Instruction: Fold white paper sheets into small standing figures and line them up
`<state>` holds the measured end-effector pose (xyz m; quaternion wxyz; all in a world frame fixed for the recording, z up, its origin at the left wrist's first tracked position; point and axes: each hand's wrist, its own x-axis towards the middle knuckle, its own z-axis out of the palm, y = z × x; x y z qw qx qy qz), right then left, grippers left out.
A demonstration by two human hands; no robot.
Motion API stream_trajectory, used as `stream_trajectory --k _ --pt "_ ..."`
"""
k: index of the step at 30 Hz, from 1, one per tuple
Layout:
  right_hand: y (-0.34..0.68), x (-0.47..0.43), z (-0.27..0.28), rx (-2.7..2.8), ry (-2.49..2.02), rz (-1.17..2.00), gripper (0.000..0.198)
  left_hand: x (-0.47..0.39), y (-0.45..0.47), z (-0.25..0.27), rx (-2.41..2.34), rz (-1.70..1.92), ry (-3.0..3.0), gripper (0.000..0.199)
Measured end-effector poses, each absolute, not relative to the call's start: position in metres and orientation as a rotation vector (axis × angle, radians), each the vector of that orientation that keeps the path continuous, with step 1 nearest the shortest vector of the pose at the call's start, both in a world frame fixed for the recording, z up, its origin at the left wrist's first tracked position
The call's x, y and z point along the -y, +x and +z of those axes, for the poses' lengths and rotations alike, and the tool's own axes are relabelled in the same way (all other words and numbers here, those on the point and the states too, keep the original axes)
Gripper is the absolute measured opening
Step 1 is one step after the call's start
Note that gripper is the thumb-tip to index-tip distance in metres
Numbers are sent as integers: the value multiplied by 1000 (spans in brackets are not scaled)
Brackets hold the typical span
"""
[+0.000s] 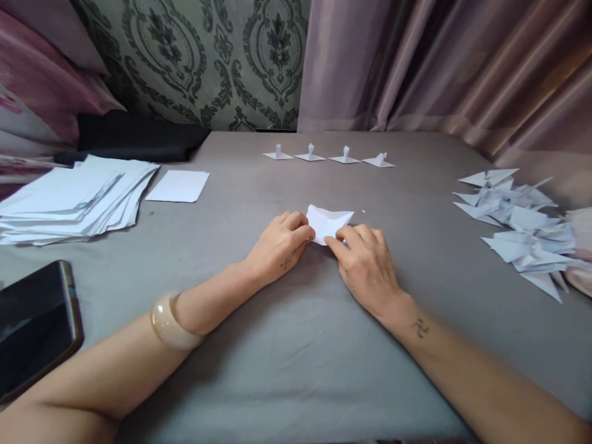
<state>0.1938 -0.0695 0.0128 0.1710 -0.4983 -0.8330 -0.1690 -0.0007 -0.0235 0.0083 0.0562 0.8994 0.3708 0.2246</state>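
A small white sheet of folded paper (329, 223) is held between my two hands above the grey cloth, at the middle of the view. My left hand (284, 245) pinches its left edge between thumb and fingers. On the right, my right hand (367, 262) grips the near right corner, thumb and forefinger closed on it. The paper's far edge stands up with raised corners, and its lower side is partly covered by my fingers.
Several folded paper pieces (311, 154) stand in a row at the back. A heap of folded paper shapes (527, 222) lies at right. At left are a stack of paper sheets (69, 197), square sheets (178, 186), a phone (37, 327) and black cloth (139, 139).
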Motion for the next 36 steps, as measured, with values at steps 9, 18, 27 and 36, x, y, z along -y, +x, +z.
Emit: stream_trajectory --k 9,18,27,36 --pt "196 73 21 2442 -1492 -356 25 56 11 34 -1182 83 2974 18" --pt "199 66 24 2522 -1374 -320 23 50 -6 17 -1292 530 2536 22" --pt "197 51 35 2701 -1301 -230 27 53 -4 16 -1392 562 2407 19" --pt "197 27 51 2653 -1456 320 24 48 1 11 -1475 603 2357 18"
